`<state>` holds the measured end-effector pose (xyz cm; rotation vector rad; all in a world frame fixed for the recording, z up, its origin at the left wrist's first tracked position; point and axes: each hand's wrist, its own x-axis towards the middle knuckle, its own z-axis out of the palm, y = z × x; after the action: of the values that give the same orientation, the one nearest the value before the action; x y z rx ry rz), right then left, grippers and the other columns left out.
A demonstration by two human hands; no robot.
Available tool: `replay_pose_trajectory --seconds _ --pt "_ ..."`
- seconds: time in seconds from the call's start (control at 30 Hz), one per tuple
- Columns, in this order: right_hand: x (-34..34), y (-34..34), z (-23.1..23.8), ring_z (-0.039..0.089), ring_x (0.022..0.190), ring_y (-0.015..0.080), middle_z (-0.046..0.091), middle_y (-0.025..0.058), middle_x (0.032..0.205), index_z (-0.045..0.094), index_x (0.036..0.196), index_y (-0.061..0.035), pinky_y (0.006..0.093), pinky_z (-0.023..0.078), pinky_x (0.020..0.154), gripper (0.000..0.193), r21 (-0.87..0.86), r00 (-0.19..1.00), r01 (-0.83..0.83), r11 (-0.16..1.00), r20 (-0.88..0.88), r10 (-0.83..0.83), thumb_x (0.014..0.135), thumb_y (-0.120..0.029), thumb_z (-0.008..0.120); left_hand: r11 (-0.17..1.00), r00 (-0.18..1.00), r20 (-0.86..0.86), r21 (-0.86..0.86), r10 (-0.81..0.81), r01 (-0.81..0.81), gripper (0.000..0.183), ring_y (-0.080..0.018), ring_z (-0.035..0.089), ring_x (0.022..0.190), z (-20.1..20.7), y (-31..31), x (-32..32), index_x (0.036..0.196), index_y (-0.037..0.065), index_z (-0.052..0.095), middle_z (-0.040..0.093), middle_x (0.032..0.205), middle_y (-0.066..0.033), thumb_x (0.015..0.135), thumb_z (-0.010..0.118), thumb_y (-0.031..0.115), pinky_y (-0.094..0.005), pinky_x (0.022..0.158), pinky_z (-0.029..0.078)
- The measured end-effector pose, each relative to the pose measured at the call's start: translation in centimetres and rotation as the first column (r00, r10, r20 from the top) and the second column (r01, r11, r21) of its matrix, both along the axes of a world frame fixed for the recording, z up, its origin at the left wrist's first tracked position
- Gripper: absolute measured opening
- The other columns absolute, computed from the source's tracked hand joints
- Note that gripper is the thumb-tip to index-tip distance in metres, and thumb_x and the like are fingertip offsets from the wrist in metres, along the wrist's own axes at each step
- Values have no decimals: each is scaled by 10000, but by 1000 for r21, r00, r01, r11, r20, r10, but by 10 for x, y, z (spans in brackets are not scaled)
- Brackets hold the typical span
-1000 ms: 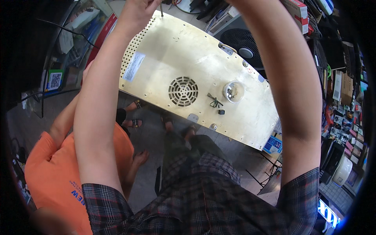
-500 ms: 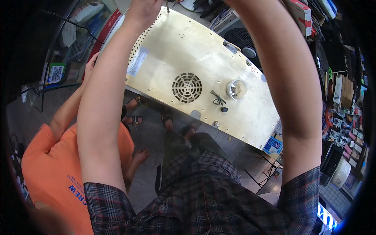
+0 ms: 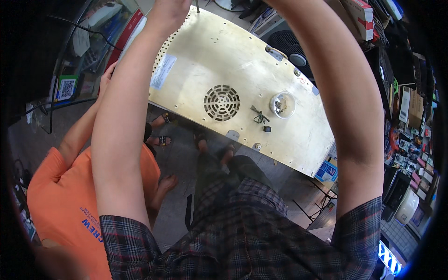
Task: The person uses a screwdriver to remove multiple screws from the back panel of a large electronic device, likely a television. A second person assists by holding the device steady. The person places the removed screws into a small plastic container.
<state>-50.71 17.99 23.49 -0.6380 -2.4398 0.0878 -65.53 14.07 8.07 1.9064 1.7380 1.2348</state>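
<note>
A large pale metal panel [image 3: 261, 60] with rows of small holes and a round slotted vent [image 3: 221, 102] lies in front of me. My left hand [image 3: 171, 16] is over its far left corner, its fingers cut off by the upper edge. Beside it, a thin dark rod [image 3: 197, 6] stands on the panel; what holds it is out of view. My right forearm [image 3: 326, 51] reaches past the panel's right side, and the hand is beyond the upper edge. On the panel sit a round clear tub [image 3: 292, 108] of small parts, a dark cable bundle [image 3: 258, 115] and a small black block [image 3: 267, 129].
A person in an orange shirt [image 3: 70, 191] is at my left, one hand [image 3: 108, 74] beside a glass case [image 3: 86, 56]. A black fan [image 3: 284, 44] stands behind the panel. Boxes [image 3: 357, 18] and packed shelves [image 3: 415, 154] line the right.
My left hand has shifted slightly left and up, and the thin rod with it. The panel's position in view has moved only slightly.
</note>
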Motion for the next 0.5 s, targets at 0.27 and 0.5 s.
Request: replay_pose_trajectory --seconds 0.27,0.5 --pt "-6 1 -10 708 933 440 727 240 961 554 1257 -16 497 574 840 404 111 988 50 993 -151 -33 929 -195 705 997 996 -74 58 46 -42 199 -461 648 1068 -2 1 6 1167 35 645 692 1068 -264 1037 555 156 -509 863 511" --pt "3 -10 -8 698 969 449 715 256 969 549 1282 14 496 569 861 409 33 978 162 986 -138 -156 969 -229 650 998 994 -91 -7 65 -66 223 -466 633 1092 -4 -1 10 1176 30 645 683 1100 -270 1043 545 178 -515 877 503"
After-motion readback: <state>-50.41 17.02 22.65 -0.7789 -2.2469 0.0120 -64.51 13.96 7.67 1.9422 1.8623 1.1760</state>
